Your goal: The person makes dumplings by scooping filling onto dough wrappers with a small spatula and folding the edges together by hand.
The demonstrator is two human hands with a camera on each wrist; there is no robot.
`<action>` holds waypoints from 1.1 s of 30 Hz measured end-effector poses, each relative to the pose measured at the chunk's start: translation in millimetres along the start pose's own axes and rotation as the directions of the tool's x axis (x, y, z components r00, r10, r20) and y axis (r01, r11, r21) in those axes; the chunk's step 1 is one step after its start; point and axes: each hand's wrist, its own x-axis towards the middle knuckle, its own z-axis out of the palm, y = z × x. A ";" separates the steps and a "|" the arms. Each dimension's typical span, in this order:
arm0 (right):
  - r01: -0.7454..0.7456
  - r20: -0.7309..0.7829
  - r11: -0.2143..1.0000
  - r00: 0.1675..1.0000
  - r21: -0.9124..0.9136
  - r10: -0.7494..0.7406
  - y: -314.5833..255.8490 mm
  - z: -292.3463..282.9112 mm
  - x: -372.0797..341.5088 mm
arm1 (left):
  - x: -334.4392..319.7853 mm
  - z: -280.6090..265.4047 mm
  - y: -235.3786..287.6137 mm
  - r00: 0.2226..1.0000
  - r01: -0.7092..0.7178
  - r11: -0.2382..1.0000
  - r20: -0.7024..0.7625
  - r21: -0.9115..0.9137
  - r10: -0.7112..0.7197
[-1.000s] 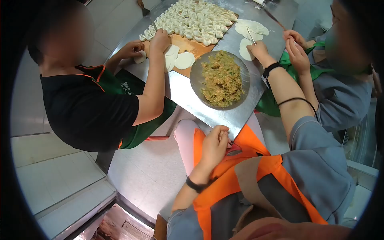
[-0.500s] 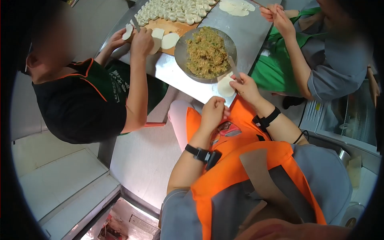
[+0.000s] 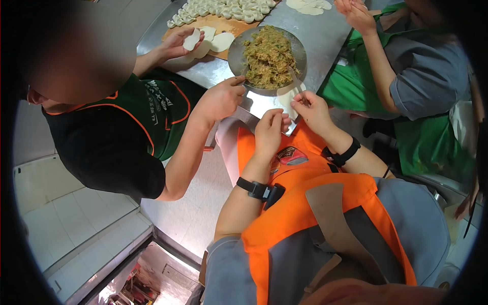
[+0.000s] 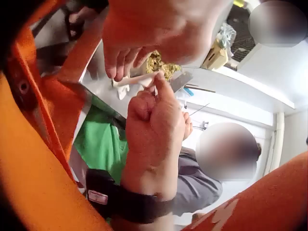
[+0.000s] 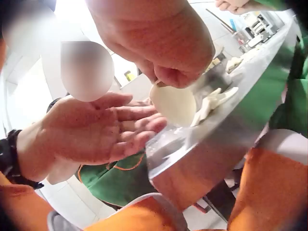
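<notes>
My right hand (image 3: 311, 109) is at the near table corner, pinching a round dumpling wrapper (image 5: 174, 103) by its edge. The same hand holds a flat metal filling spatula (image 3: 296, 80), its blade pointing toward the bowl. Palm up, my left hand (image 5: 96, 132) has its fingers extended right beside that wrapper and holds nothing. More wrappers (image 5: 215, 102) lie loosely on the tabletop under my right hand. Just beyond my hands stands a metal bowl (image 3: 301, 43) heaped with yellow-green filling (image 3: 269, 58).
To the left, a person in black holds a wrapper (image 3: 191, 39), their other hand (image 3: 223, 99) near the bowl. Folded dumplings (image 3: 218, 11) and flat wrappers (image 3: 222, 42) lie on a wooden board (image 3: 175, 34). Another person in a green apron (image 3: 335, 86) stands at right.
My right hand has drawn back from the far wrappers to the near corner, bringing wrappers and the spatula. My left hand stays nearby. The person at left has swung one hand toward the bowl.
</notes>
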 end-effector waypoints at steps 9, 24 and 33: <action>0.539 0.249 0.637 0.835 -0.551 -0.491 -47.9 -10.9 13.8 | 0.1 5.6 15.7 0.993 0.117 0.940 0.034 -0.319 -0.112; 0.498 0.402 0.683 0.861 -0.535 -0.313 -38.7 -20.9 39.4 | 62.4 18.6 55.6 0.954 0.128 0.913 -0.204 -0.386 -0.220; 0.496 0.319 0.644 0.868 -0.583 -0.379 -42.3 -32.3 26.7 | 59.2 9.0 50.8 0.947 0.137 0.917 -0.221 -0.375 -0.232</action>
